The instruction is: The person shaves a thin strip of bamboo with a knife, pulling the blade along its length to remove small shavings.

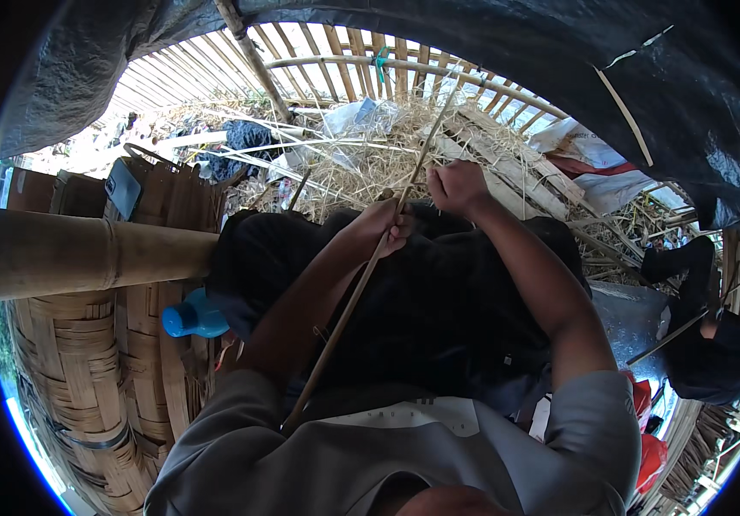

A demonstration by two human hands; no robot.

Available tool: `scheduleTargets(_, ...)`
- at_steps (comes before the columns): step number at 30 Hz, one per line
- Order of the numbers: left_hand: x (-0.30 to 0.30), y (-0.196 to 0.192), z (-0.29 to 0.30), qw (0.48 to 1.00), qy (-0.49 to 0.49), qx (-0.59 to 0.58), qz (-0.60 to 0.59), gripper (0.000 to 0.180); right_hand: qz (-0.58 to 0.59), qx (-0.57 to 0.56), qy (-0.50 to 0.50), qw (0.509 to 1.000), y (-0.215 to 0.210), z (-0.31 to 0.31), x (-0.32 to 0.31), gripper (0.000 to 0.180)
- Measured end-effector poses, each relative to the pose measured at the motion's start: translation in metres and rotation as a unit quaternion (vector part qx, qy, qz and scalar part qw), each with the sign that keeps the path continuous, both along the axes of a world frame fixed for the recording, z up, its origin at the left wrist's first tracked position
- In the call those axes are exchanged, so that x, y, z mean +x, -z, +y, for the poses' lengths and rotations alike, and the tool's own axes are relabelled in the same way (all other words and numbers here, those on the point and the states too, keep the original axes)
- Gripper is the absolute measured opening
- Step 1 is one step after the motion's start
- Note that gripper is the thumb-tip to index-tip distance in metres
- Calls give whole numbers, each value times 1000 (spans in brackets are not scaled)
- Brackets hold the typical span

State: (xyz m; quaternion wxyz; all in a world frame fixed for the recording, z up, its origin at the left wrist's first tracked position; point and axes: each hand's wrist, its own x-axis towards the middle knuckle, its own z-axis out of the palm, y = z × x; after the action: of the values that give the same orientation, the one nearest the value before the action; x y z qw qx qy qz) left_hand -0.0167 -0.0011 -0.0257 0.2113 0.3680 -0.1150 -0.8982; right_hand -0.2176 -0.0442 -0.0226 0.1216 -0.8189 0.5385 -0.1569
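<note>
- left hand (380,229): fingers wrapped around bamboo strip (346,316).
- right hand (458,187): curled closed beside it; contents, cannot tell.
- bamboo strip: slants from grey shirt (344,464) over dark lap (473,284).
- advised: firm left grip, strip steady, fingers clear of edges.

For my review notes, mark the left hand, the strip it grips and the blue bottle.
Left hand (378,230): head view, on the middle of the hand.
Strip (353,301): head view, on its stretch below that hand.
Bottle (207,315): head view, on its blue body.
</note>
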Motion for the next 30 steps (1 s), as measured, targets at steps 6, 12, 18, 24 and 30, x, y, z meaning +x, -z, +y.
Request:
scheduleTargets(6,-7,-16,17,995,5,-38,-92,31,51,-26,-16,998,17,-15,0,41)
scheduleTargets(12,2,-23,19,997,17,-11,-81,34,111,14,127,986,28,-37,1,48)
scheduleTargets(18,-6,-32,27,994,29,-57,-92,32,87,109,279,950,33,-70,-58,61)
scheduleTargets(24,-8,-30,12,996,12,-50,-73,32,-212,105,173,956,36,-60,-57,55)
scheduleTargets(30,-9,-32,8,991,14,-77,-112,36,-140,207,143,958,6,-43,-29,29)
